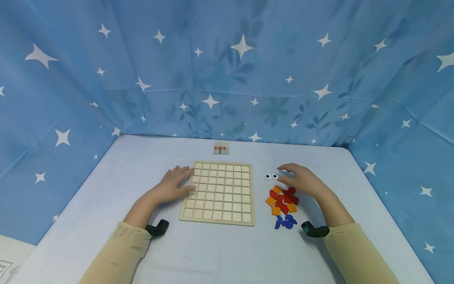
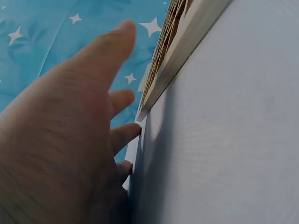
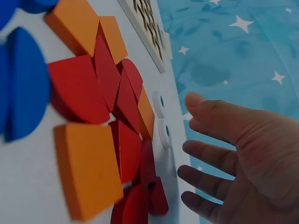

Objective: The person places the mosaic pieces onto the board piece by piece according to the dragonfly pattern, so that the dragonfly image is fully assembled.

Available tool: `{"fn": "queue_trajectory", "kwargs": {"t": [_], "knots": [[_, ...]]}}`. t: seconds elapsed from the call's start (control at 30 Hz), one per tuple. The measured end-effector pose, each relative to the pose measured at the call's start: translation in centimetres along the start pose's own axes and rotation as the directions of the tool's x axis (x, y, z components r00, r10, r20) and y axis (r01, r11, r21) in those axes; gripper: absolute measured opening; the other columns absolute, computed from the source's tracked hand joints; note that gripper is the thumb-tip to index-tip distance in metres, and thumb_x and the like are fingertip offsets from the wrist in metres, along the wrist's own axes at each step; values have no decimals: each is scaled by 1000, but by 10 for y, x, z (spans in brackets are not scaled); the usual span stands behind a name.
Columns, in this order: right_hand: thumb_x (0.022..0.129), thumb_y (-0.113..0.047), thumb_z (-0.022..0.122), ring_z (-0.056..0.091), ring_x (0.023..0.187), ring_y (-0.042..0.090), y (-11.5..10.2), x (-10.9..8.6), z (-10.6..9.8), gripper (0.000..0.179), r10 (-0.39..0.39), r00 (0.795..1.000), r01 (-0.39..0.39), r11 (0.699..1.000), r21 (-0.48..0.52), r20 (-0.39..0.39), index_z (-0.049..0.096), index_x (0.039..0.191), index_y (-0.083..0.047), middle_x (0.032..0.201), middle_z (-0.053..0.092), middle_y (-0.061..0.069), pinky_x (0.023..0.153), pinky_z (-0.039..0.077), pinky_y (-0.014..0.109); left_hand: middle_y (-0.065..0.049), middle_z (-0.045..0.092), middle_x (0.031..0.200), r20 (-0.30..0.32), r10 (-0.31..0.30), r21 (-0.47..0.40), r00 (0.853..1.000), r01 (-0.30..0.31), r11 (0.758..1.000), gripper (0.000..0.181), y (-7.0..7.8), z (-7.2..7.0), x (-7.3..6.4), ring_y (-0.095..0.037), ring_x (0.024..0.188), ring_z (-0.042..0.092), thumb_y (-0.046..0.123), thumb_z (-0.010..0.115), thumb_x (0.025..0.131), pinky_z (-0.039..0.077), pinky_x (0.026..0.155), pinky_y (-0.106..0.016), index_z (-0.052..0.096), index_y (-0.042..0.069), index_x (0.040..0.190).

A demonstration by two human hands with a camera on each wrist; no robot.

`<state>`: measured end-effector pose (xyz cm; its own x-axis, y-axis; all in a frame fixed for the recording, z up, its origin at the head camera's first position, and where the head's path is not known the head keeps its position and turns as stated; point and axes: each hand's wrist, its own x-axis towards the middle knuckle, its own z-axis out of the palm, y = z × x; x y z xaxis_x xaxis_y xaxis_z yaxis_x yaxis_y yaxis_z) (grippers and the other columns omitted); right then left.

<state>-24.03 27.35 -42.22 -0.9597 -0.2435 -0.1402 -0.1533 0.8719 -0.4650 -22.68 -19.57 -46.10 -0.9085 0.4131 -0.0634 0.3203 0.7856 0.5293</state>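
Tan sleeves (image 1: pixel 118 252) flank a pale, square-celled wooden board (image 1: pixel 218 196), left hand (image 1: pixel 172 186) and right hand (image 1: pixel 303 180) both loosely spread

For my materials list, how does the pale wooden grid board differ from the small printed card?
The pale wooden grid board is much larger than the small printed card. The board is plain, while the card bears coloured shapes. The board lies nearer the head camera, the card farther. Both are squarish and show a grid.

Right hand (image 3: pixel 252 158), fingers spread; just off its fingertips, two white eye discs (image 3: pixel 163 134); beyond these, red tiles (image 3: pixel 81 84) and orange tiles (image 3: pixel 91 163); farthest out, blue pieces (image 3: pixel 32 81); thumbward, a wooden board (image 3: pixel 142 36).
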Motion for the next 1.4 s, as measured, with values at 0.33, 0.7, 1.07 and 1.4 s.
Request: {"fn": "queue_trajectory", "kwargs": {"t": [0.33, 0.7, 1.07, 1.4], "knots": [[88, -26, 75, 53, 117, 34, -5, 38, 13, 32, -82, 995, 82, 997, 11, 53, 71, 118, -15, 128, 60, 14, 104, 46, 56, -7, 26, 164, -16, 72, 120, 997, -70, 990, 83, -11, 10, 0, -43, 153, 7, 67, 60, 87, 2, 122, -63, 36, 24, 154], [86, -26, 78, 50, 103, 27, 3, 49, 23, 21, -110, 994, 110, 994, -12, 28, 70, 104, -17, 112, 61, 7, 93, 50, 48, -6, 27, 164, -28, 66, 131, 997, -62, 989, 82, -7, 10, -1, -43, 153, 9, 67, 61, 87, 3, 122, -63, 39, 24, 153], [90, -25, 74, 55, 105, 27, -46, 58, 19, 22, -222, 975, 221, 974, 42, 22, 66, 106, -12, 111, 62, 8, 94, 51, 45, -5, 27, 164, -34, 64, 130, 997, -59, 990, 81, -8, 10, 0, -42, 153, 9, 66, 61, 87, 3, 122, -63, 39, 24, 153], [94, -29, 69, 54, 99, 21, -103, 80, 44, 22, -292, 955, 282, 950, 136, 56, 64, 111, -14, 113, 59, 4, 84, 49, 37, -4, 27, 164, -26, 53, 124, 998, -49, 991, 80, -7, 11, -1, -40, 153, 8, 63, 62, 88, 2, 123, -61, 38, 24, 153]]}}
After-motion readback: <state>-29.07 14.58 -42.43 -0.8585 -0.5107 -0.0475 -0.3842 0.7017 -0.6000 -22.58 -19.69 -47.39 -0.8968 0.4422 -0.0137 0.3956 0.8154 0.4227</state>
